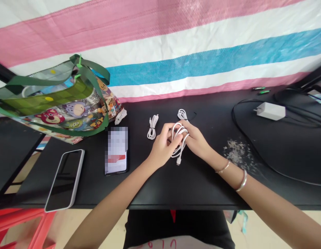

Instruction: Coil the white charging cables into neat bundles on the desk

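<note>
A white charging cable is looped in several turns between my two hands, with one plug end hanging down toward me. My left hand pinches the coil from the left, thumb across the loops. From the right, my right hand has its fingers closed around the same coil; some fingertips are hidden behind it. Just beyond the hands lies a second white cable, bundled and partly covered by my right hand. Left of them, another white cable is folded and bound with a dark tie.
Left on the black table lie a lit phone and a dark-screened phone. Behind them stands a cartoon-print bag. On the right are a white power adapter, a black cord and grey debris.
</note>
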A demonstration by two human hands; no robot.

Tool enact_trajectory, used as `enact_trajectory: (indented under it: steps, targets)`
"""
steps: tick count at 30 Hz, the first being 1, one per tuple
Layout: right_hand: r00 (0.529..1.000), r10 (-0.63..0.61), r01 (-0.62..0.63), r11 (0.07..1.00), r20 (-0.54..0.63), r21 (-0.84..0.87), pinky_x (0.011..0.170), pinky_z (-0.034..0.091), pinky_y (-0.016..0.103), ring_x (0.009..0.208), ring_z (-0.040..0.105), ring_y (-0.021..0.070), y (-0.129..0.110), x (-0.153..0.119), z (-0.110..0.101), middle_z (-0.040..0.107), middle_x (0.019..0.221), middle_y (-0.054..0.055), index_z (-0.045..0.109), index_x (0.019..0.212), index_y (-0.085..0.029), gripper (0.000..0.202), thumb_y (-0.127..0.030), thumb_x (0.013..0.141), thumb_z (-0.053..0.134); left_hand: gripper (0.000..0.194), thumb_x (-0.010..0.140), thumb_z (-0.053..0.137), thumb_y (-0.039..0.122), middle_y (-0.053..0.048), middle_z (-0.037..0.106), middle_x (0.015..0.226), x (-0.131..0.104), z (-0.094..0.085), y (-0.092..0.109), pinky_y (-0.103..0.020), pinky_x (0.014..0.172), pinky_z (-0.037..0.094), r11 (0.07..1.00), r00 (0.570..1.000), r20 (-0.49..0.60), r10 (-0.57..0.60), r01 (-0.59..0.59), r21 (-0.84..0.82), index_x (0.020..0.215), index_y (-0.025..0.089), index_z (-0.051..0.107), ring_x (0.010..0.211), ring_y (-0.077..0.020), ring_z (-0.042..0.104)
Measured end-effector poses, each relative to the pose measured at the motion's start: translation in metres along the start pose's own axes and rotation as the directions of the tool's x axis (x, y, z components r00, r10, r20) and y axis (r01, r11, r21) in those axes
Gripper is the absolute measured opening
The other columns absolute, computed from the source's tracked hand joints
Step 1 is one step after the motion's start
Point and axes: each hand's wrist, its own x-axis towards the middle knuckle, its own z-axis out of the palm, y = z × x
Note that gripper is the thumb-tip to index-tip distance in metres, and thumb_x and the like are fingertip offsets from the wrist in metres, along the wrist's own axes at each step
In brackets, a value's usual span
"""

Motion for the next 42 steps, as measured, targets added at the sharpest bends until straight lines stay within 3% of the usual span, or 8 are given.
enact_trajectory:
  steps: [4,7,12,17,21,33,37,42]
  targets:
    - [0.994,-0.006,0.007,1.000,-0.106,0.009,0.055,0.041,0.026,0.053,0.050,0.0129,0.012,-0.001,0.004,0.050,0.057,-0.004,0.048,0.074,-0.021,0.008,-0.024,0.076,0.042,0.033,0.079,0.058,0.030,0.003,0.066,0.081,-0.003,0.003,0.000,-0.025,0.063,0.043,0.960,1.000,-0.013,0.011,-0.007,0.281,0.108,0.023,0.043,0.068,-0.0141,0.061]
    - [0.991,0.033,-0.029,0.999,-0.126,0.033,0.053,0.041,0.025,0.050,0.050,0.0125,0.019,0.000,0.006,0.051,0.057,-0.005,0.051,0.079,-0.021,0.011,-0.020,0.072,0.042,0.040,0.077,0.058,0.026,0.004,0.067,0.078,-0.004,0.004,0.001,-0.026,0.064,0.044,0.942,1.000,0.014,0.008,-0.013,0.337,0.113,0.024,0.041,0.066,-0.0149,0.062]
    - [0.989,0.008,-0.008,1.000,-0.148,-0.003,0.053,0.041,0.024,0.053,0.052,0.0122,0.011,0.001,0.003,0.057,0.063,-0.004,0.051,0.080,-0.021,0.021,-0.012,0.064,0.041,0.030,0.082,0.049,0.021,0.006,0.062,0.067,-0.003,0.003,-0.003,-0.024,0.059,0.044,0.979,0.999,0.047,0.027,-0.035,0.202,0.111,0.024,0.040,0.056,-0.0123,0.058]
    - [0.995,-0.035,0.022,0.990,-0.090,-0.141,0.049,0.038,0.021,0.045,0.046,0.0103,-0.003,-0.001,-0.004,0.053,0.057,-0.007,0.051,0.095,-0.020,0.024,-0.014,0.073,0.045,0.022,0.087,0.042,0.026,0.011,0.046,0.052,-0.003,0.000,-0.004,-0.019,0.047,0.038,0.998,0.999,0.034,0.026,-0.028,0.061,0.108,0.021,0.039,0.041,-0.0081,0.047]
    - [0.985,-0.163,0.139,0.939,-0.050,-0.314,0.055,0.043,0.023,0.052,0.054,0.0116,-0.006,-0.003,-0.007,0.065,0.078,0.000,0.054,0.109,-0.020,0.037,-0.009,0.075,0.042,0.019,0.086,0.042,0.028,0.013,0.043,0.049,-0.003,0.000,-0.005,-0.019,0.046,0.038,0.996,0.998,0.036,0.056,-0.058,0.070,0.104,0.022,0.039,0.038,-0.0076,0.045]
    - [0.970,-0.242,0.236,0.897,0.033,-0.375,0.057,0.045,0.023,0.056,0.058,0.0122,-0.010,-0.005,-0.010,0.069,0.082,0.001,0.060,0.100,-0.021,0.036,-0.008,0.077,0.037,0.015,0.085,0.046,0.031,0.012,0.047,0.055,-0.002,-0.001,0.000,-0.021,0.049,0.040,0.992,0.999,-0.042,0.007,-0.001,0.127,0.094,0.023,0.039,0.040,-0.0078,0.048]
    - [0.948,-0.315,0.281,0.889,-0.036,-0.361,0.060,0.045,0.023,0.062,0.060,0.0134,-0.011,-0.005,-0.009,0.067,0.079,0.001,0.056,0.084,-0.021,0.024,-0.008,0.076,0.038,0.014,0.083,0.048,0.033,0.010,0.044,0.057,-0.001,0.000,0.001,-0.020,0.049,0.038,0.994,0.999,-0.039,0.028,-0.023,0.108,0.089,0.023,0.040,0.047,-0.0083,0.048]
    - [0.931,-0.351,0.307,0.900,-0.099,-0.309,0.049,0.039,0.021,0.048,0.049,0.0108,-0.012,-0.007,-0.007,0.056,0.062,-0.003,0.047,0.074,-0.022,0.019,-0.005,0.072,0.038,0.020,0.077,0.055,0.026,0.006,0.051,0.071,0.000,0.000,0.005,-0.019,0.052,0.036,0.997,0.999,-0.015,0.028,-0.027,0.078,0.091,0.022,0.041,0.061,-0.0097,0.052]
